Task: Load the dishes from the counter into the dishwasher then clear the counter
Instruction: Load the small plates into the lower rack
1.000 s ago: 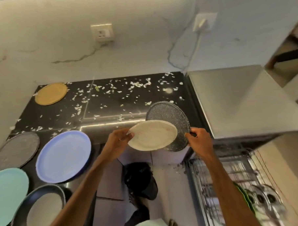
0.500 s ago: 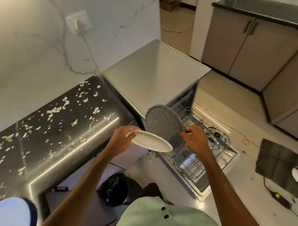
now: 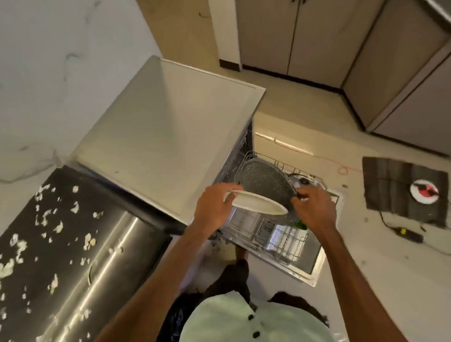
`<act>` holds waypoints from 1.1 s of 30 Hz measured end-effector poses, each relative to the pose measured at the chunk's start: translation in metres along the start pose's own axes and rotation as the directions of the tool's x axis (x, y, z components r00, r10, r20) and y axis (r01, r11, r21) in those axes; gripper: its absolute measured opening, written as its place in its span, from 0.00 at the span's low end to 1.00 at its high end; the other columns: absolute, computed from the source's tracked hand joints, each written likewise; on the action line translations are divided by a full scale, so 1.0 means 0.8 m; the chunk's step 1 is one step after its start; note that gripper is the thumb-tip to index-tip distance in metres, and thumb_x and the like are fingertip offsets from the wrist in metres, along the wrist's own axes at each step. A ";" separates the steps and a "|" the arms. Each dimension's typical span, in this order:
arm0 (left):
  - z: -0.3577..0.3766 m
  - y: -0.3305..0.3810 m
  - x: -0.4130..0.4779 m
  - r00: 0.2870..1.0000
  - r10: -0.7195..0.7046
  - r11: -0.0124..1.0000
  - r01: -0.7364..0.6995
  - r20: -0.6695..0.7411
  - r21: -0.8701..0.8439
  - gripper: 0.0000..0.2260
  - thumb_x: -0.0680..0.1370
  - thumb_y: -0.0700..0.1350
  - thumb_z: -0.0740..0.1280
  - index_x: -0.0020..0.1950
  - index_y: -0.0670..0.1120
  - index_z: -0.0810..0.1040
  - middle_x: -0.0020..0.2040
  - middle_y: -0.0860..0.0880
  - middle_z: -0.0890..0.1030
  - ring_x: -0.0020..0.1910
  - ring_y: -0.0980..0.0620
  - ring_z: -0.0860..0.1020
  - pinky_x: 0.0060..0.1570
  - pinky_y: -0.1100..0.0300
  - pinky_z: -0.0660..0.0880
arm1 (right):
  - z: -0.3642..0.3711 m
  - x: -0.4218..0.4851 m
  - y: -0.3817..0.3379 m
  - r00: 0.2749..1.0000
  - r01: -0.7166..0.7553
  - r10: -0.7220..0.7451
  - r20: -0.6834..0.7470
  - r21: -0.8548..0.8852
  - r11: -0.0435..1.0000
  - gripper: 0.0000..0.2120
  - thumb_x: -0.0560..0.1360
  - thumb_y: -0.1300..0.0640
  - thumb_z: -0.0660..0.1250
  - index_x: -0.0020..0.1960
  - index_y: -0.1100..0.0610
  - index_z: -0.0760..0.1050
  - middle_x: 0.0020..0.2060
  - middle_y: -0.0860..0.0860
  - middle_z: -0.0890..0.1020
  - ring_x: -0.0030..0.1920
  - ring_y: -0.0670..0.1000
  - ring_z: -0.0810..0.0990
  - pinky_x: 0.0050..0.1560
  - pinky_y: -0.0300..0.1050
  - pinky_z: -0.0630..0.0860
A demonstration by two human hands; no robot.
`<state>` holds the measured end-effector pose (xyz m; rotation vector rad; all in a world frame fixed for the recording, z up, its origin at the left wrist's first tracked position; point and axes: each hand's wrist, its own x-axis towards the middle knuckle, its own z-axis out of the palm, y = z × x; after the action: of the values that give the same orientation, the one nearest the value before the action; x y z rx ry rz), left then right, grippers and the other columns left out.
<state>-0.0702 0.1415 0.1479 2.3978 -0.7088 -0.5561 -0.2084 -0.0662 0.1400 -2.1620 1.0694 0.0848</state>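
Dark counter point(image 3: 61, 241) is stretching along the lower left, nearest the person, with white scraps point(image 3: 89, 240) littering it up to its front edge. Just beyond it, both arms are reaching out over the open dishwasher point(image 3: 169, 132). The left hand point(image 3: 212, 206) is curling thumb and fingers round the left rim of a cream plate point(image 3: 256, 205), which is lying almost flat, its long axis running from that hand toward the other. The right hand point(image 3: 314, 209) is pinching the right rim of a speckled plate point(image 3: 265, 183), which is standing tilted on edge just behind the cream one, its face turning toward the person. Both plates are hanging in the air above the pulled-out rack point(image 3: 291, 241), whose wires are lying directly below and slightly beyond the fingers; a green item point(image 3: 301, 224) is sitting near its right edge. The speckled plate, being nearly upright already, is probably the readier one for slotting. Farther off, a dark mat point(image 3: 404, 189) is lying on the floor, and cabinets point(image 3: 328, 33) are lining the far wall.
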 end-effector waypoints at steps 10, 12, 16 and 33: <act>0.109 -0.044 0.135 0.974 0.038 0.992 -0.064 0.223 0.107 0.12 0.81 0.40 0.66 0.62 0.49 0.84 0.57 0.52 0.84 0.55 0.53 0.81 0.59 0.60 0.75 | 0.093 0.090 0.087 0.904 -0.377 0.407 -0.131 0.204 0.903 0.10 0.76 0.56 0.70 0.55 0.51 0.86 0.47 0.55 0.87 0.47 0.60 0.83 0.46 0.44 0.71; 0.141 -0.062 0.159 0.965 0.019 0.988 -0.057 0.260 0.140 0.12 0.81 0.39 0.66 0.61 0.48 0.84 0.56 0.51 0.85 0.54 0.54 0.81 0.57 0.63 0.74 | 0.121 0.107 0.111 0.878 -0.412 0.457 -0.140 0.262 0.873 0.11 0.76 0.56 0.71 0.56 0.51 0.86 0.49 0.54 0.87 0.49 0.59 0.83 0.46 0.43 0.70; 0.202 -0.107 0.210 0.962 -0.046 0.979 -0.011 0.270 0.206 0.12 0.81 0.39 0.65 0.61 0.48 0.83 0.56 0.50 0.85 0.53 0.56 0.80 0.58 0.64 0.74 | 0.190 0.152 0.150 0.859 -0.439 0.502 -0.105 0.356 0.825 0.11 0.76 0.53 0.71 0.58 0.48 0.85 0.47 0.49 0.88 0.43 0.51 0.82 0.44 0.41 0.73; 0.382 -0.250 0.387 0.960 -0.265 0.945 0.239 0.091 0.225 0.12 0.81 0.39 0.66 0.63 0.47 0.82 0.59 0.47 0.82 0.56 0.48 0.80 0.35 0.71 0.64 | 0.350 0.315 0.215 0.840 -0.526 0.538 -0.061 0.146 0.838 0.13 0.76 0.54 0.69 0.59 0.50 0.84 0.44 0.55 0.87 0.41 0.58 0.83 0.43 0.48 0.80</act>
<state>0.0802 -0.0269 -0.2742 2.6955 -0.5346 -0.7693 -0.0995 -0.1300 -0.2546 -1.7146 1.6706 0.1623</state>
